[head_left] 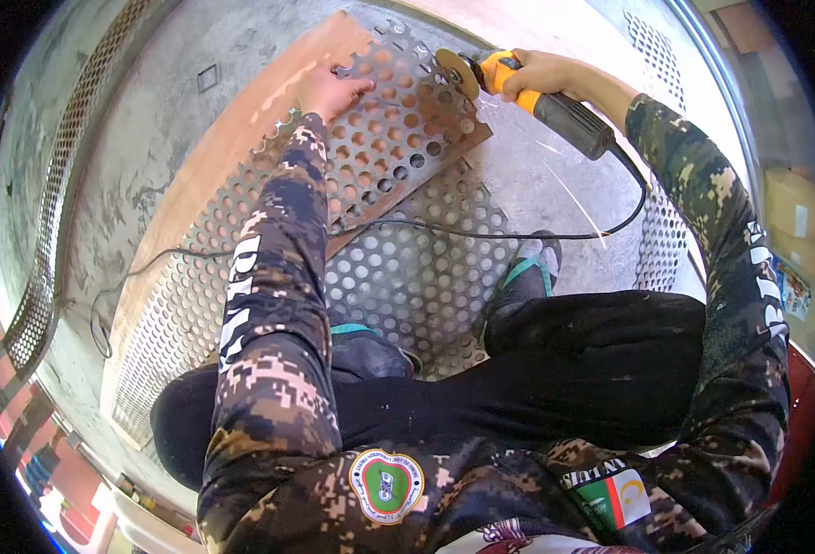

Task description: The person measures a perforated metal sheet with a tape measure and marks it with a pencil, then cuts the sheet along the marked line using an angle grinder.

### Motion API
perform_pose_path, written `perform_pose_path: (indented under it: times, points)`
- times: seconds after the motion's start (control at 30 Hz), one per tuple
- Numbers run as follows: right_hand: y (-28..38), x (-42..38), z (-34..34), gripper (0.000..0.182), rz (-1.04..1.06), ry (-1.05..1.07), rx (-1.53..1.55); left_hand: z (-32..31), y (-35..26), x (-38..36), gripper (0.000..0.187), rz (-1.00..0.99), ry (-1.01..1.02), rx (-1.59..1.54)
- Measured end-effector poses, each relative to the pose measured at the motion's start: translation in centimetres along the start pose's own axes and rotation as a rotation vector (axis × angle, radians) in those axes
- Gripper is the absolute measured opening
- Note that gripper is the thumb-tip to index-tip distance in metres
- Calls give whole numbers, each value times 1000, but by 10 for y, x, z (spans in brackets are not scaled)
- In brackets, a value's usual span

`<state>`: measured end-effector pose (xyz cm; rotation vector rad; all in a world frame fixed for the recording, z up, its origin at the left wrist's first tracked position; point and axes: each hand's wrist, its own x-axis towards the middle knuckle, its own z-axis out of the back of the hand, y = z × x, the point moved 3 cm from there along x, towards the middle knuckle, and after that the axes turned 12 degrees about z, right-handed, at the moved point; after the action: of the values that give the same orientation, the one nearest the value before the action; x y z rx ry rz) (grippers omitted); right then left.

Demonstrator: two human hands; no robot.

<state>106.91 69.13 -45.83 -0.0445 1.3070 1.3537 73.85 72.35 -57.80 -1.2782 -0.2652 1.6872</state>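
My right hand [544,74] grips a yellow and black angle grinder [529,95], whose disc [453,72] meets the far edge of a rusty perforated metal sheet [398,138]. Sparks fly off to the right of the disc. My left hand [330,90] lies flat on that sheet, fingers spread, pressing it down. The rusty sheet rests on a larger grey perforated sheet [407,277] on the concrete floor. I squat over both sheets, my feet in sandals standing on the grey one.
The grinder's black cable [426,228] runs across the sheets and loops off to the left. More perforated strips lie at the left [47,249] and at the right [661,240]. A cardboard box [795,217] stands at the right.
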Motion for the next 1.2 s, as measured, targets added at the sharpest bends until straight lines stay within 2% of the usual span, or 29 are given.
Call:
perform_pose_path:
  times: [0.1,0.17,0.27,0.47,0.53,0.63,0.77,0.8,0.87,1.1,1.2]
  points:
    - [-6,1,4,56,-27,-20,-31,-5,6,11,58,-2,-56,80]
    - [-2,-3,4,57,-27,-27,-30,-4,10,15,65,-6,-106,102]
    - [5,-20,3,57,-29,-20,-88,-4,8,7,67,-24,-119,88]
    - [6,-37,-1,55,-97,-2,-123,0,-3,-4,66,-22,-105,123]
    - [0,-39,-3,59,-104,45,-223,1,-3,-5,66,-21,-101,121]
    - [-20,-41,-5,59,-97,45,-264,0,2,-2,68,2,-100,111]
    - [-15,-62,-12,65,-127,78,-264,-4,14,12,72,19,-78,27]
    - [-18,-65,-12,66,-137,88,-318,-4,14,12,72,18,-78,28]
    - [-25,-63,-14,71,-156,140,-311,-3,15,12,57,-40,-124,51]
    - [-24,-61,-18,77,-143,111,-320,-2,21,17,62,31,-49,35]
    - [-16,-49,-16,80,-139,139,-375,-1,19,16,62,-18,-83,23]
